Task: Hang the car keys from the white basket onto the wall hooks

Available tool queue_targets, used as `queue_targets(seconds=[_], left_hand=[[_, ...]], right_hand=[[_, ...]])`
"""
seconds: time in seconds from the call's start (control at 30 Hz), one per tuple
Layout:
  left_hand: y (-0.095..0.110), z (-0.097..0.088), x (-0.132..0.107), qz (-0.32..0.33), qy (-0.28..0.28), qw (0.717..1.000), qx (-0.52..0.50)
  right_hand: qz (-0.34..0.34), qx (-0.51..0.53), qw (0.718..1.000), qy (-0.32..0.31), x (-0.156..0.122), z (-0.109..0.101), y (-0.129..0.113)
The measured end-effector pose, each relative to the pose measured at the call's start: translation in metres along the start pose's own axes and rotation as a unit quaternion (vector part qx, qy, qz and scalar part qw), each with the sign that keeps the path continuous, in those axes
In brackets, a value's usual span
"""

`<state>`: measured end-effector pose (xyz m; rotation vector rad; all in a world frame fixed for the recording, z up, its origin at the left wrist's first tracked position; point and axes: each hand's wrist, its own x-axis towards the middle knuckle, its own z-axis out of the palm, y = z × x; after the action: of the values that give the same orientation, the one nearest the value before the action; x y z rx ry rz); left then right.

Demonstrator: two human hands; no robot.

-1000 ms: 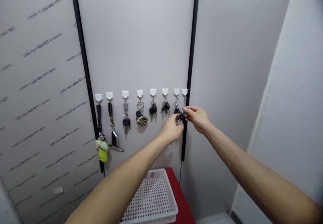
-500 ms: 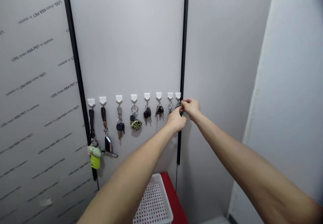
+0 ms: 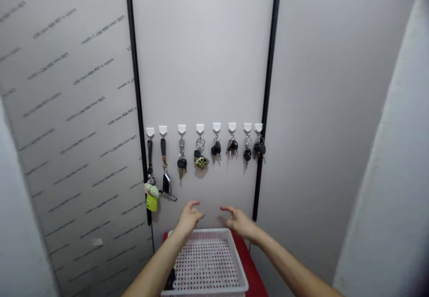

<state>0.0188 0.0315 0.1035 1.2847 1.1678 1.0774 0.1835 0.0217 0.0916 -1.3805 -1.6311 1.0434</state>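
Note:
My left hand (image 3: pixel 189 217) is over the far left part of a white perforated basket (image 3: pixel 241 265), its fingers apart and holding nothing. Opposite it, above the basket's far right corner, my right hand (image 3: pixel 240 222) is open too, with the index finger stretched out. Above both hands, a row of white hooks (image 3: pixel 200 128) carries several bunches of keys. At the right end hangs a bunch of black-headed keys (image 3: pixel 259 148). A bunch with a brass-coloured round charm (image 3: pixel 201 162) hangs near the middle. The leftmost has a bright green tag (image 3: pixel 152 202).
The basket stands on a red surface (image 3: pixel 250 265) against the grey cabinet doors. A dark item (image 3: pixel 170 280) lies at its left side, partly hidden by my left forearm. Long black door handles (image 3: pixel 134 64) flank the hooks; a pale wall (image 3: pixel 375 198) is at the right.
Both hands have left the rightmost keys, moved down and apart over the basket, and opened. Those keys now hang free on their hook. The view has swung left.

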Motion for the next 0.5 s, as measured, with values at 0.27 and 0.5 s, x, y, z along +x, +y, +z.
queue_targets(seconds=[0.27, 0.5], left_hand=[[0.118, -0.031, -0.041, 0.279, -0.009, 0.96, -0.036], [0.136, -0.032, -0.047, 0.306, -0.029, 0.95, -0.049]], right_hand=[[-0.326, 0.096, 0.938, 0.061, 0.001, 0.025, -0.149], [-0.353, 0.129, 0.924, 0.065, 0.0, 0.026, -0.174]])
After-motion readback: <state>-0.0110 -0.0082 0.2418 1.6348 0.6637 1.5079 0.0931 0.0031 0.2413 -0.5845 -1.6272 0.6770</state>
